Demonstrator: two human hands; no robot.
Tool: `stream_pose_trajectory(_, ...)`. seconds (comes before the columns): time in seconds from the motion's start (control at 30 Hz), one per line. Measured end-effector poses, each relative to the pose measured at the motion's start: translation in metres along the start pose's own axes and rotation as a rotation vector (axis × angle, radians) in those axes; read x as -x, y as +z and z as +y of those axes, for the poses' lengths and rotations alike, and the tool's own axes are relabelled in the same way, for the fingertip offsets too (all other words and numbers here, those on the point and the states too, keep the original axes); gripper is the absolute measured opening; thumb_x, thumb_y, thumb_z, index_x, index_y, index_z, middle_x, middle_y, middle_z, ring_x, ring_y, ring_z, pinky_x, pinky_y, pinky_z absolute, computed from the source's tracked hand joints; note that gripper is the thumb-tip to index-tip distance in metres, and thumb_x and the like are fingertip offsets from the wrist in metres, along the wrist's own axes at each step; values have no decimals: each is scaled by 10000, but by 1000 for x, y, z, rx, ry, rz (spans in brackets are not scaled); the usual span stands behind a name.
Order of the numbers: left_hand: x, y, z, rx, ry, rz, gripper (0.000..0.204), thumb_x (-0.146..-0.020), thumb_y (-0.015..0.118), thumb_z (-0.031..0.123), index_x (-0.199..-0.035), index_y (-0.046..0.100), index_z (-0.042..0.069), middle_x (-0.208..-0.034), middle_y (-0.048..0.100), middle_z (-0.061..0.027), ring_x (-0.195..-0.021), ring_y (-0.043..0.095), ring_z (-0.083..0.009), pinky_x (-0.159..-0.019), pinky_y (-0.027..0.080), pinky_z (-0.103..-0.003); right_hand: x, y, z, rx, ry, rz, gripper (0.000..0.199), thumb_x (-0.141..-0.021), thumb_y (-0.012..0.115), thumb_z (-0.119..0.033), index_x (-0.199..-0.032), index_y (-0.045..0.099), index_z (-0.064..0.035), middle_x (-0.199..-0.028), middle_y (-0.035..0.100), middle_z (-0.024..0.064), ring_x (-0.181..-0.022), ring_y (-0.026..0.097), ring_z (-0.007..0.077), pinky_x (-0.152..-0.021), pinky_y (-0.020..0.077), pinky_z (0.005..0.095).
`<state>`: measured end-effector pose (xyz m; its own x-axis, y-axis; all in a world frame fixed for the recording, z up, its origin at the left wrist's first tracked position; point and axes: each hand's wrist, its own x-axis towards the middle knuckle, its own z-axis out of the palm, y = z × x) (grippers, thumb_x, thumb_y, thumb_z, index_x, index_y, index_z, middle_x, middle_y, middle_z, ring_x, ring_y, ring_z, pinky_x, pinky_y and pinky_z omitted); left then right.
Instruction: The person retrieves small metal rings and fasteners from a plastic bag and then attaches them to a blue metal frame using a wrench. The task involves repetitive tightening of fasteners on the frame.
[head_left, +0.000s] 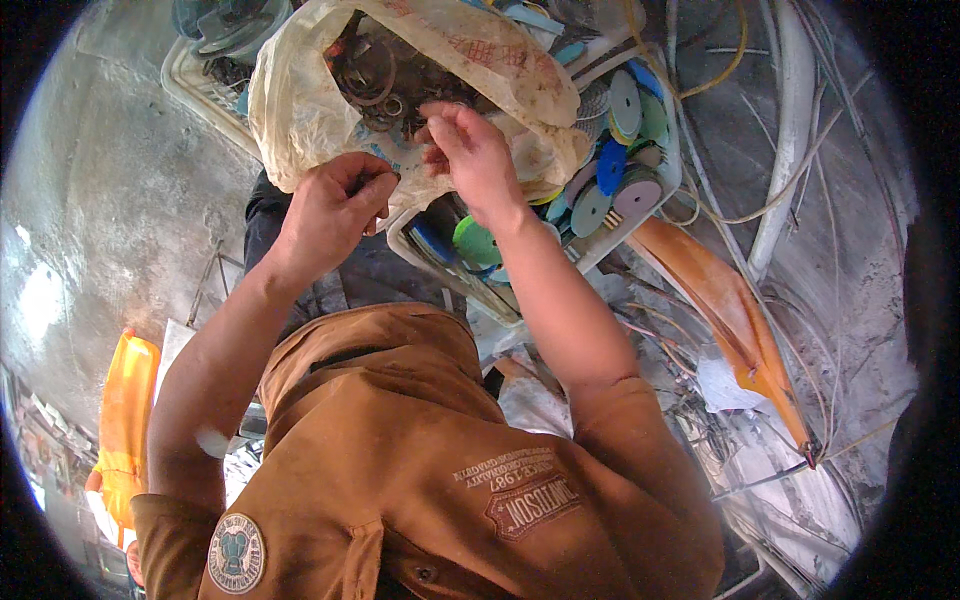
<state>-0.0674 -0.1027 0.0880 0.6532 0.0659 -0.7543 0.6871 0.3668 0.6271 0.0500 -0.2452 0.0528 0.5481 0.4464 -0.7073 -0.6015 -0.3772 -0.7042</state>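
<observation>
A crumpled, translucent yellowish plastic bag (290, 100) lies with its mouth open, showing a heap of small dark metal parts and rings (375, 85). At the near edge of the bag, my left hand (335, 205) is closed in a pinch. A tiny dark bit shows at its fingertips, too small to name. My right hand (480, 170) is over the bag, its fingers loosely curled and apart beside the metal parts. Nothing shows in its grasp.
A white plastic basket (590, 258) under the bag holds several round coloured discs (590, 212). Another pale crate (205, 105) stands at the far left. Hoses, a thick pale pipe (790, 150) and an orange-brown sheet (715, 305) lie on the right.
</observation>
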Motion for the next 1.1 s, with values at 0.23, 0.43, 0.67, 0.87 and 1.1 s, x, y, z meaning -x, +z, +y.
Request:
stream_pose_trajectory(0.23, 0, 1, -2, -193, 83, 23, 208, -920, 548, 193, -971, 579, -6, -683, 556, -10, -555, 474, -65, -509, 401, -223, -90, -7, 43, 874, -754, 280, 386, -844, 568, -187, -1188, 538, -14, -1004, 639, 169, -898, 620, 307, -785, 490, 376)
stream_pose_trajectory(0.43, 2, 0, -1, -212, 110, 8, 197, -918, 551, 185, -964, 584, -4, -687, 559, -12, -565, 481, -69, -514, 402, -226, -95, 15, 35, 812, -482, 144, 377, -789, 598, -196, -1121, 565, -20, -1044, 627, 201, -991, 585, 363, -867, 452, 403)
stream_pose_trajectory(0.67, -5, -7, 4, -200, 117, 58, 186, -922, 548, 171, -979, 590, 0, -693, 561, -16, -582, 487, -72, -530, 412, -231, -69, 54, 55, 766, -591, 225, 355, -776, 579, -271, -1030, 598, -24, -934, 634, 177, -897, 587, 357, -809, 440, 454)
stream_pose_trajectory(0.87, -31, -31, 21, -257, 291, 241, 206, -883, 562, 174, -956, 613, -12, -694, 585, -38, -618, 539, -104, -580, 446, -270, -89, 26, 48, 1075, -822, 262, 393, -856, 514, -359, -1111, 583, -69, -1058, 622, 137, -1016, 546, 354, -918, 389, 452)
stream_pose_trajectory(1.1, -73, -52, 86, -76, 600, 181, 139, -862, 544, 83, -934, 633, 3, -814, 623, -30, -714, 566, -118, -645, 458, -270, -115, -16, 5, 1476, -771, 174, 365, -875, 528, -293, -1187, 578, -111, -1119, 611, 138, -1060, 558, 318, -943, 411, 415)
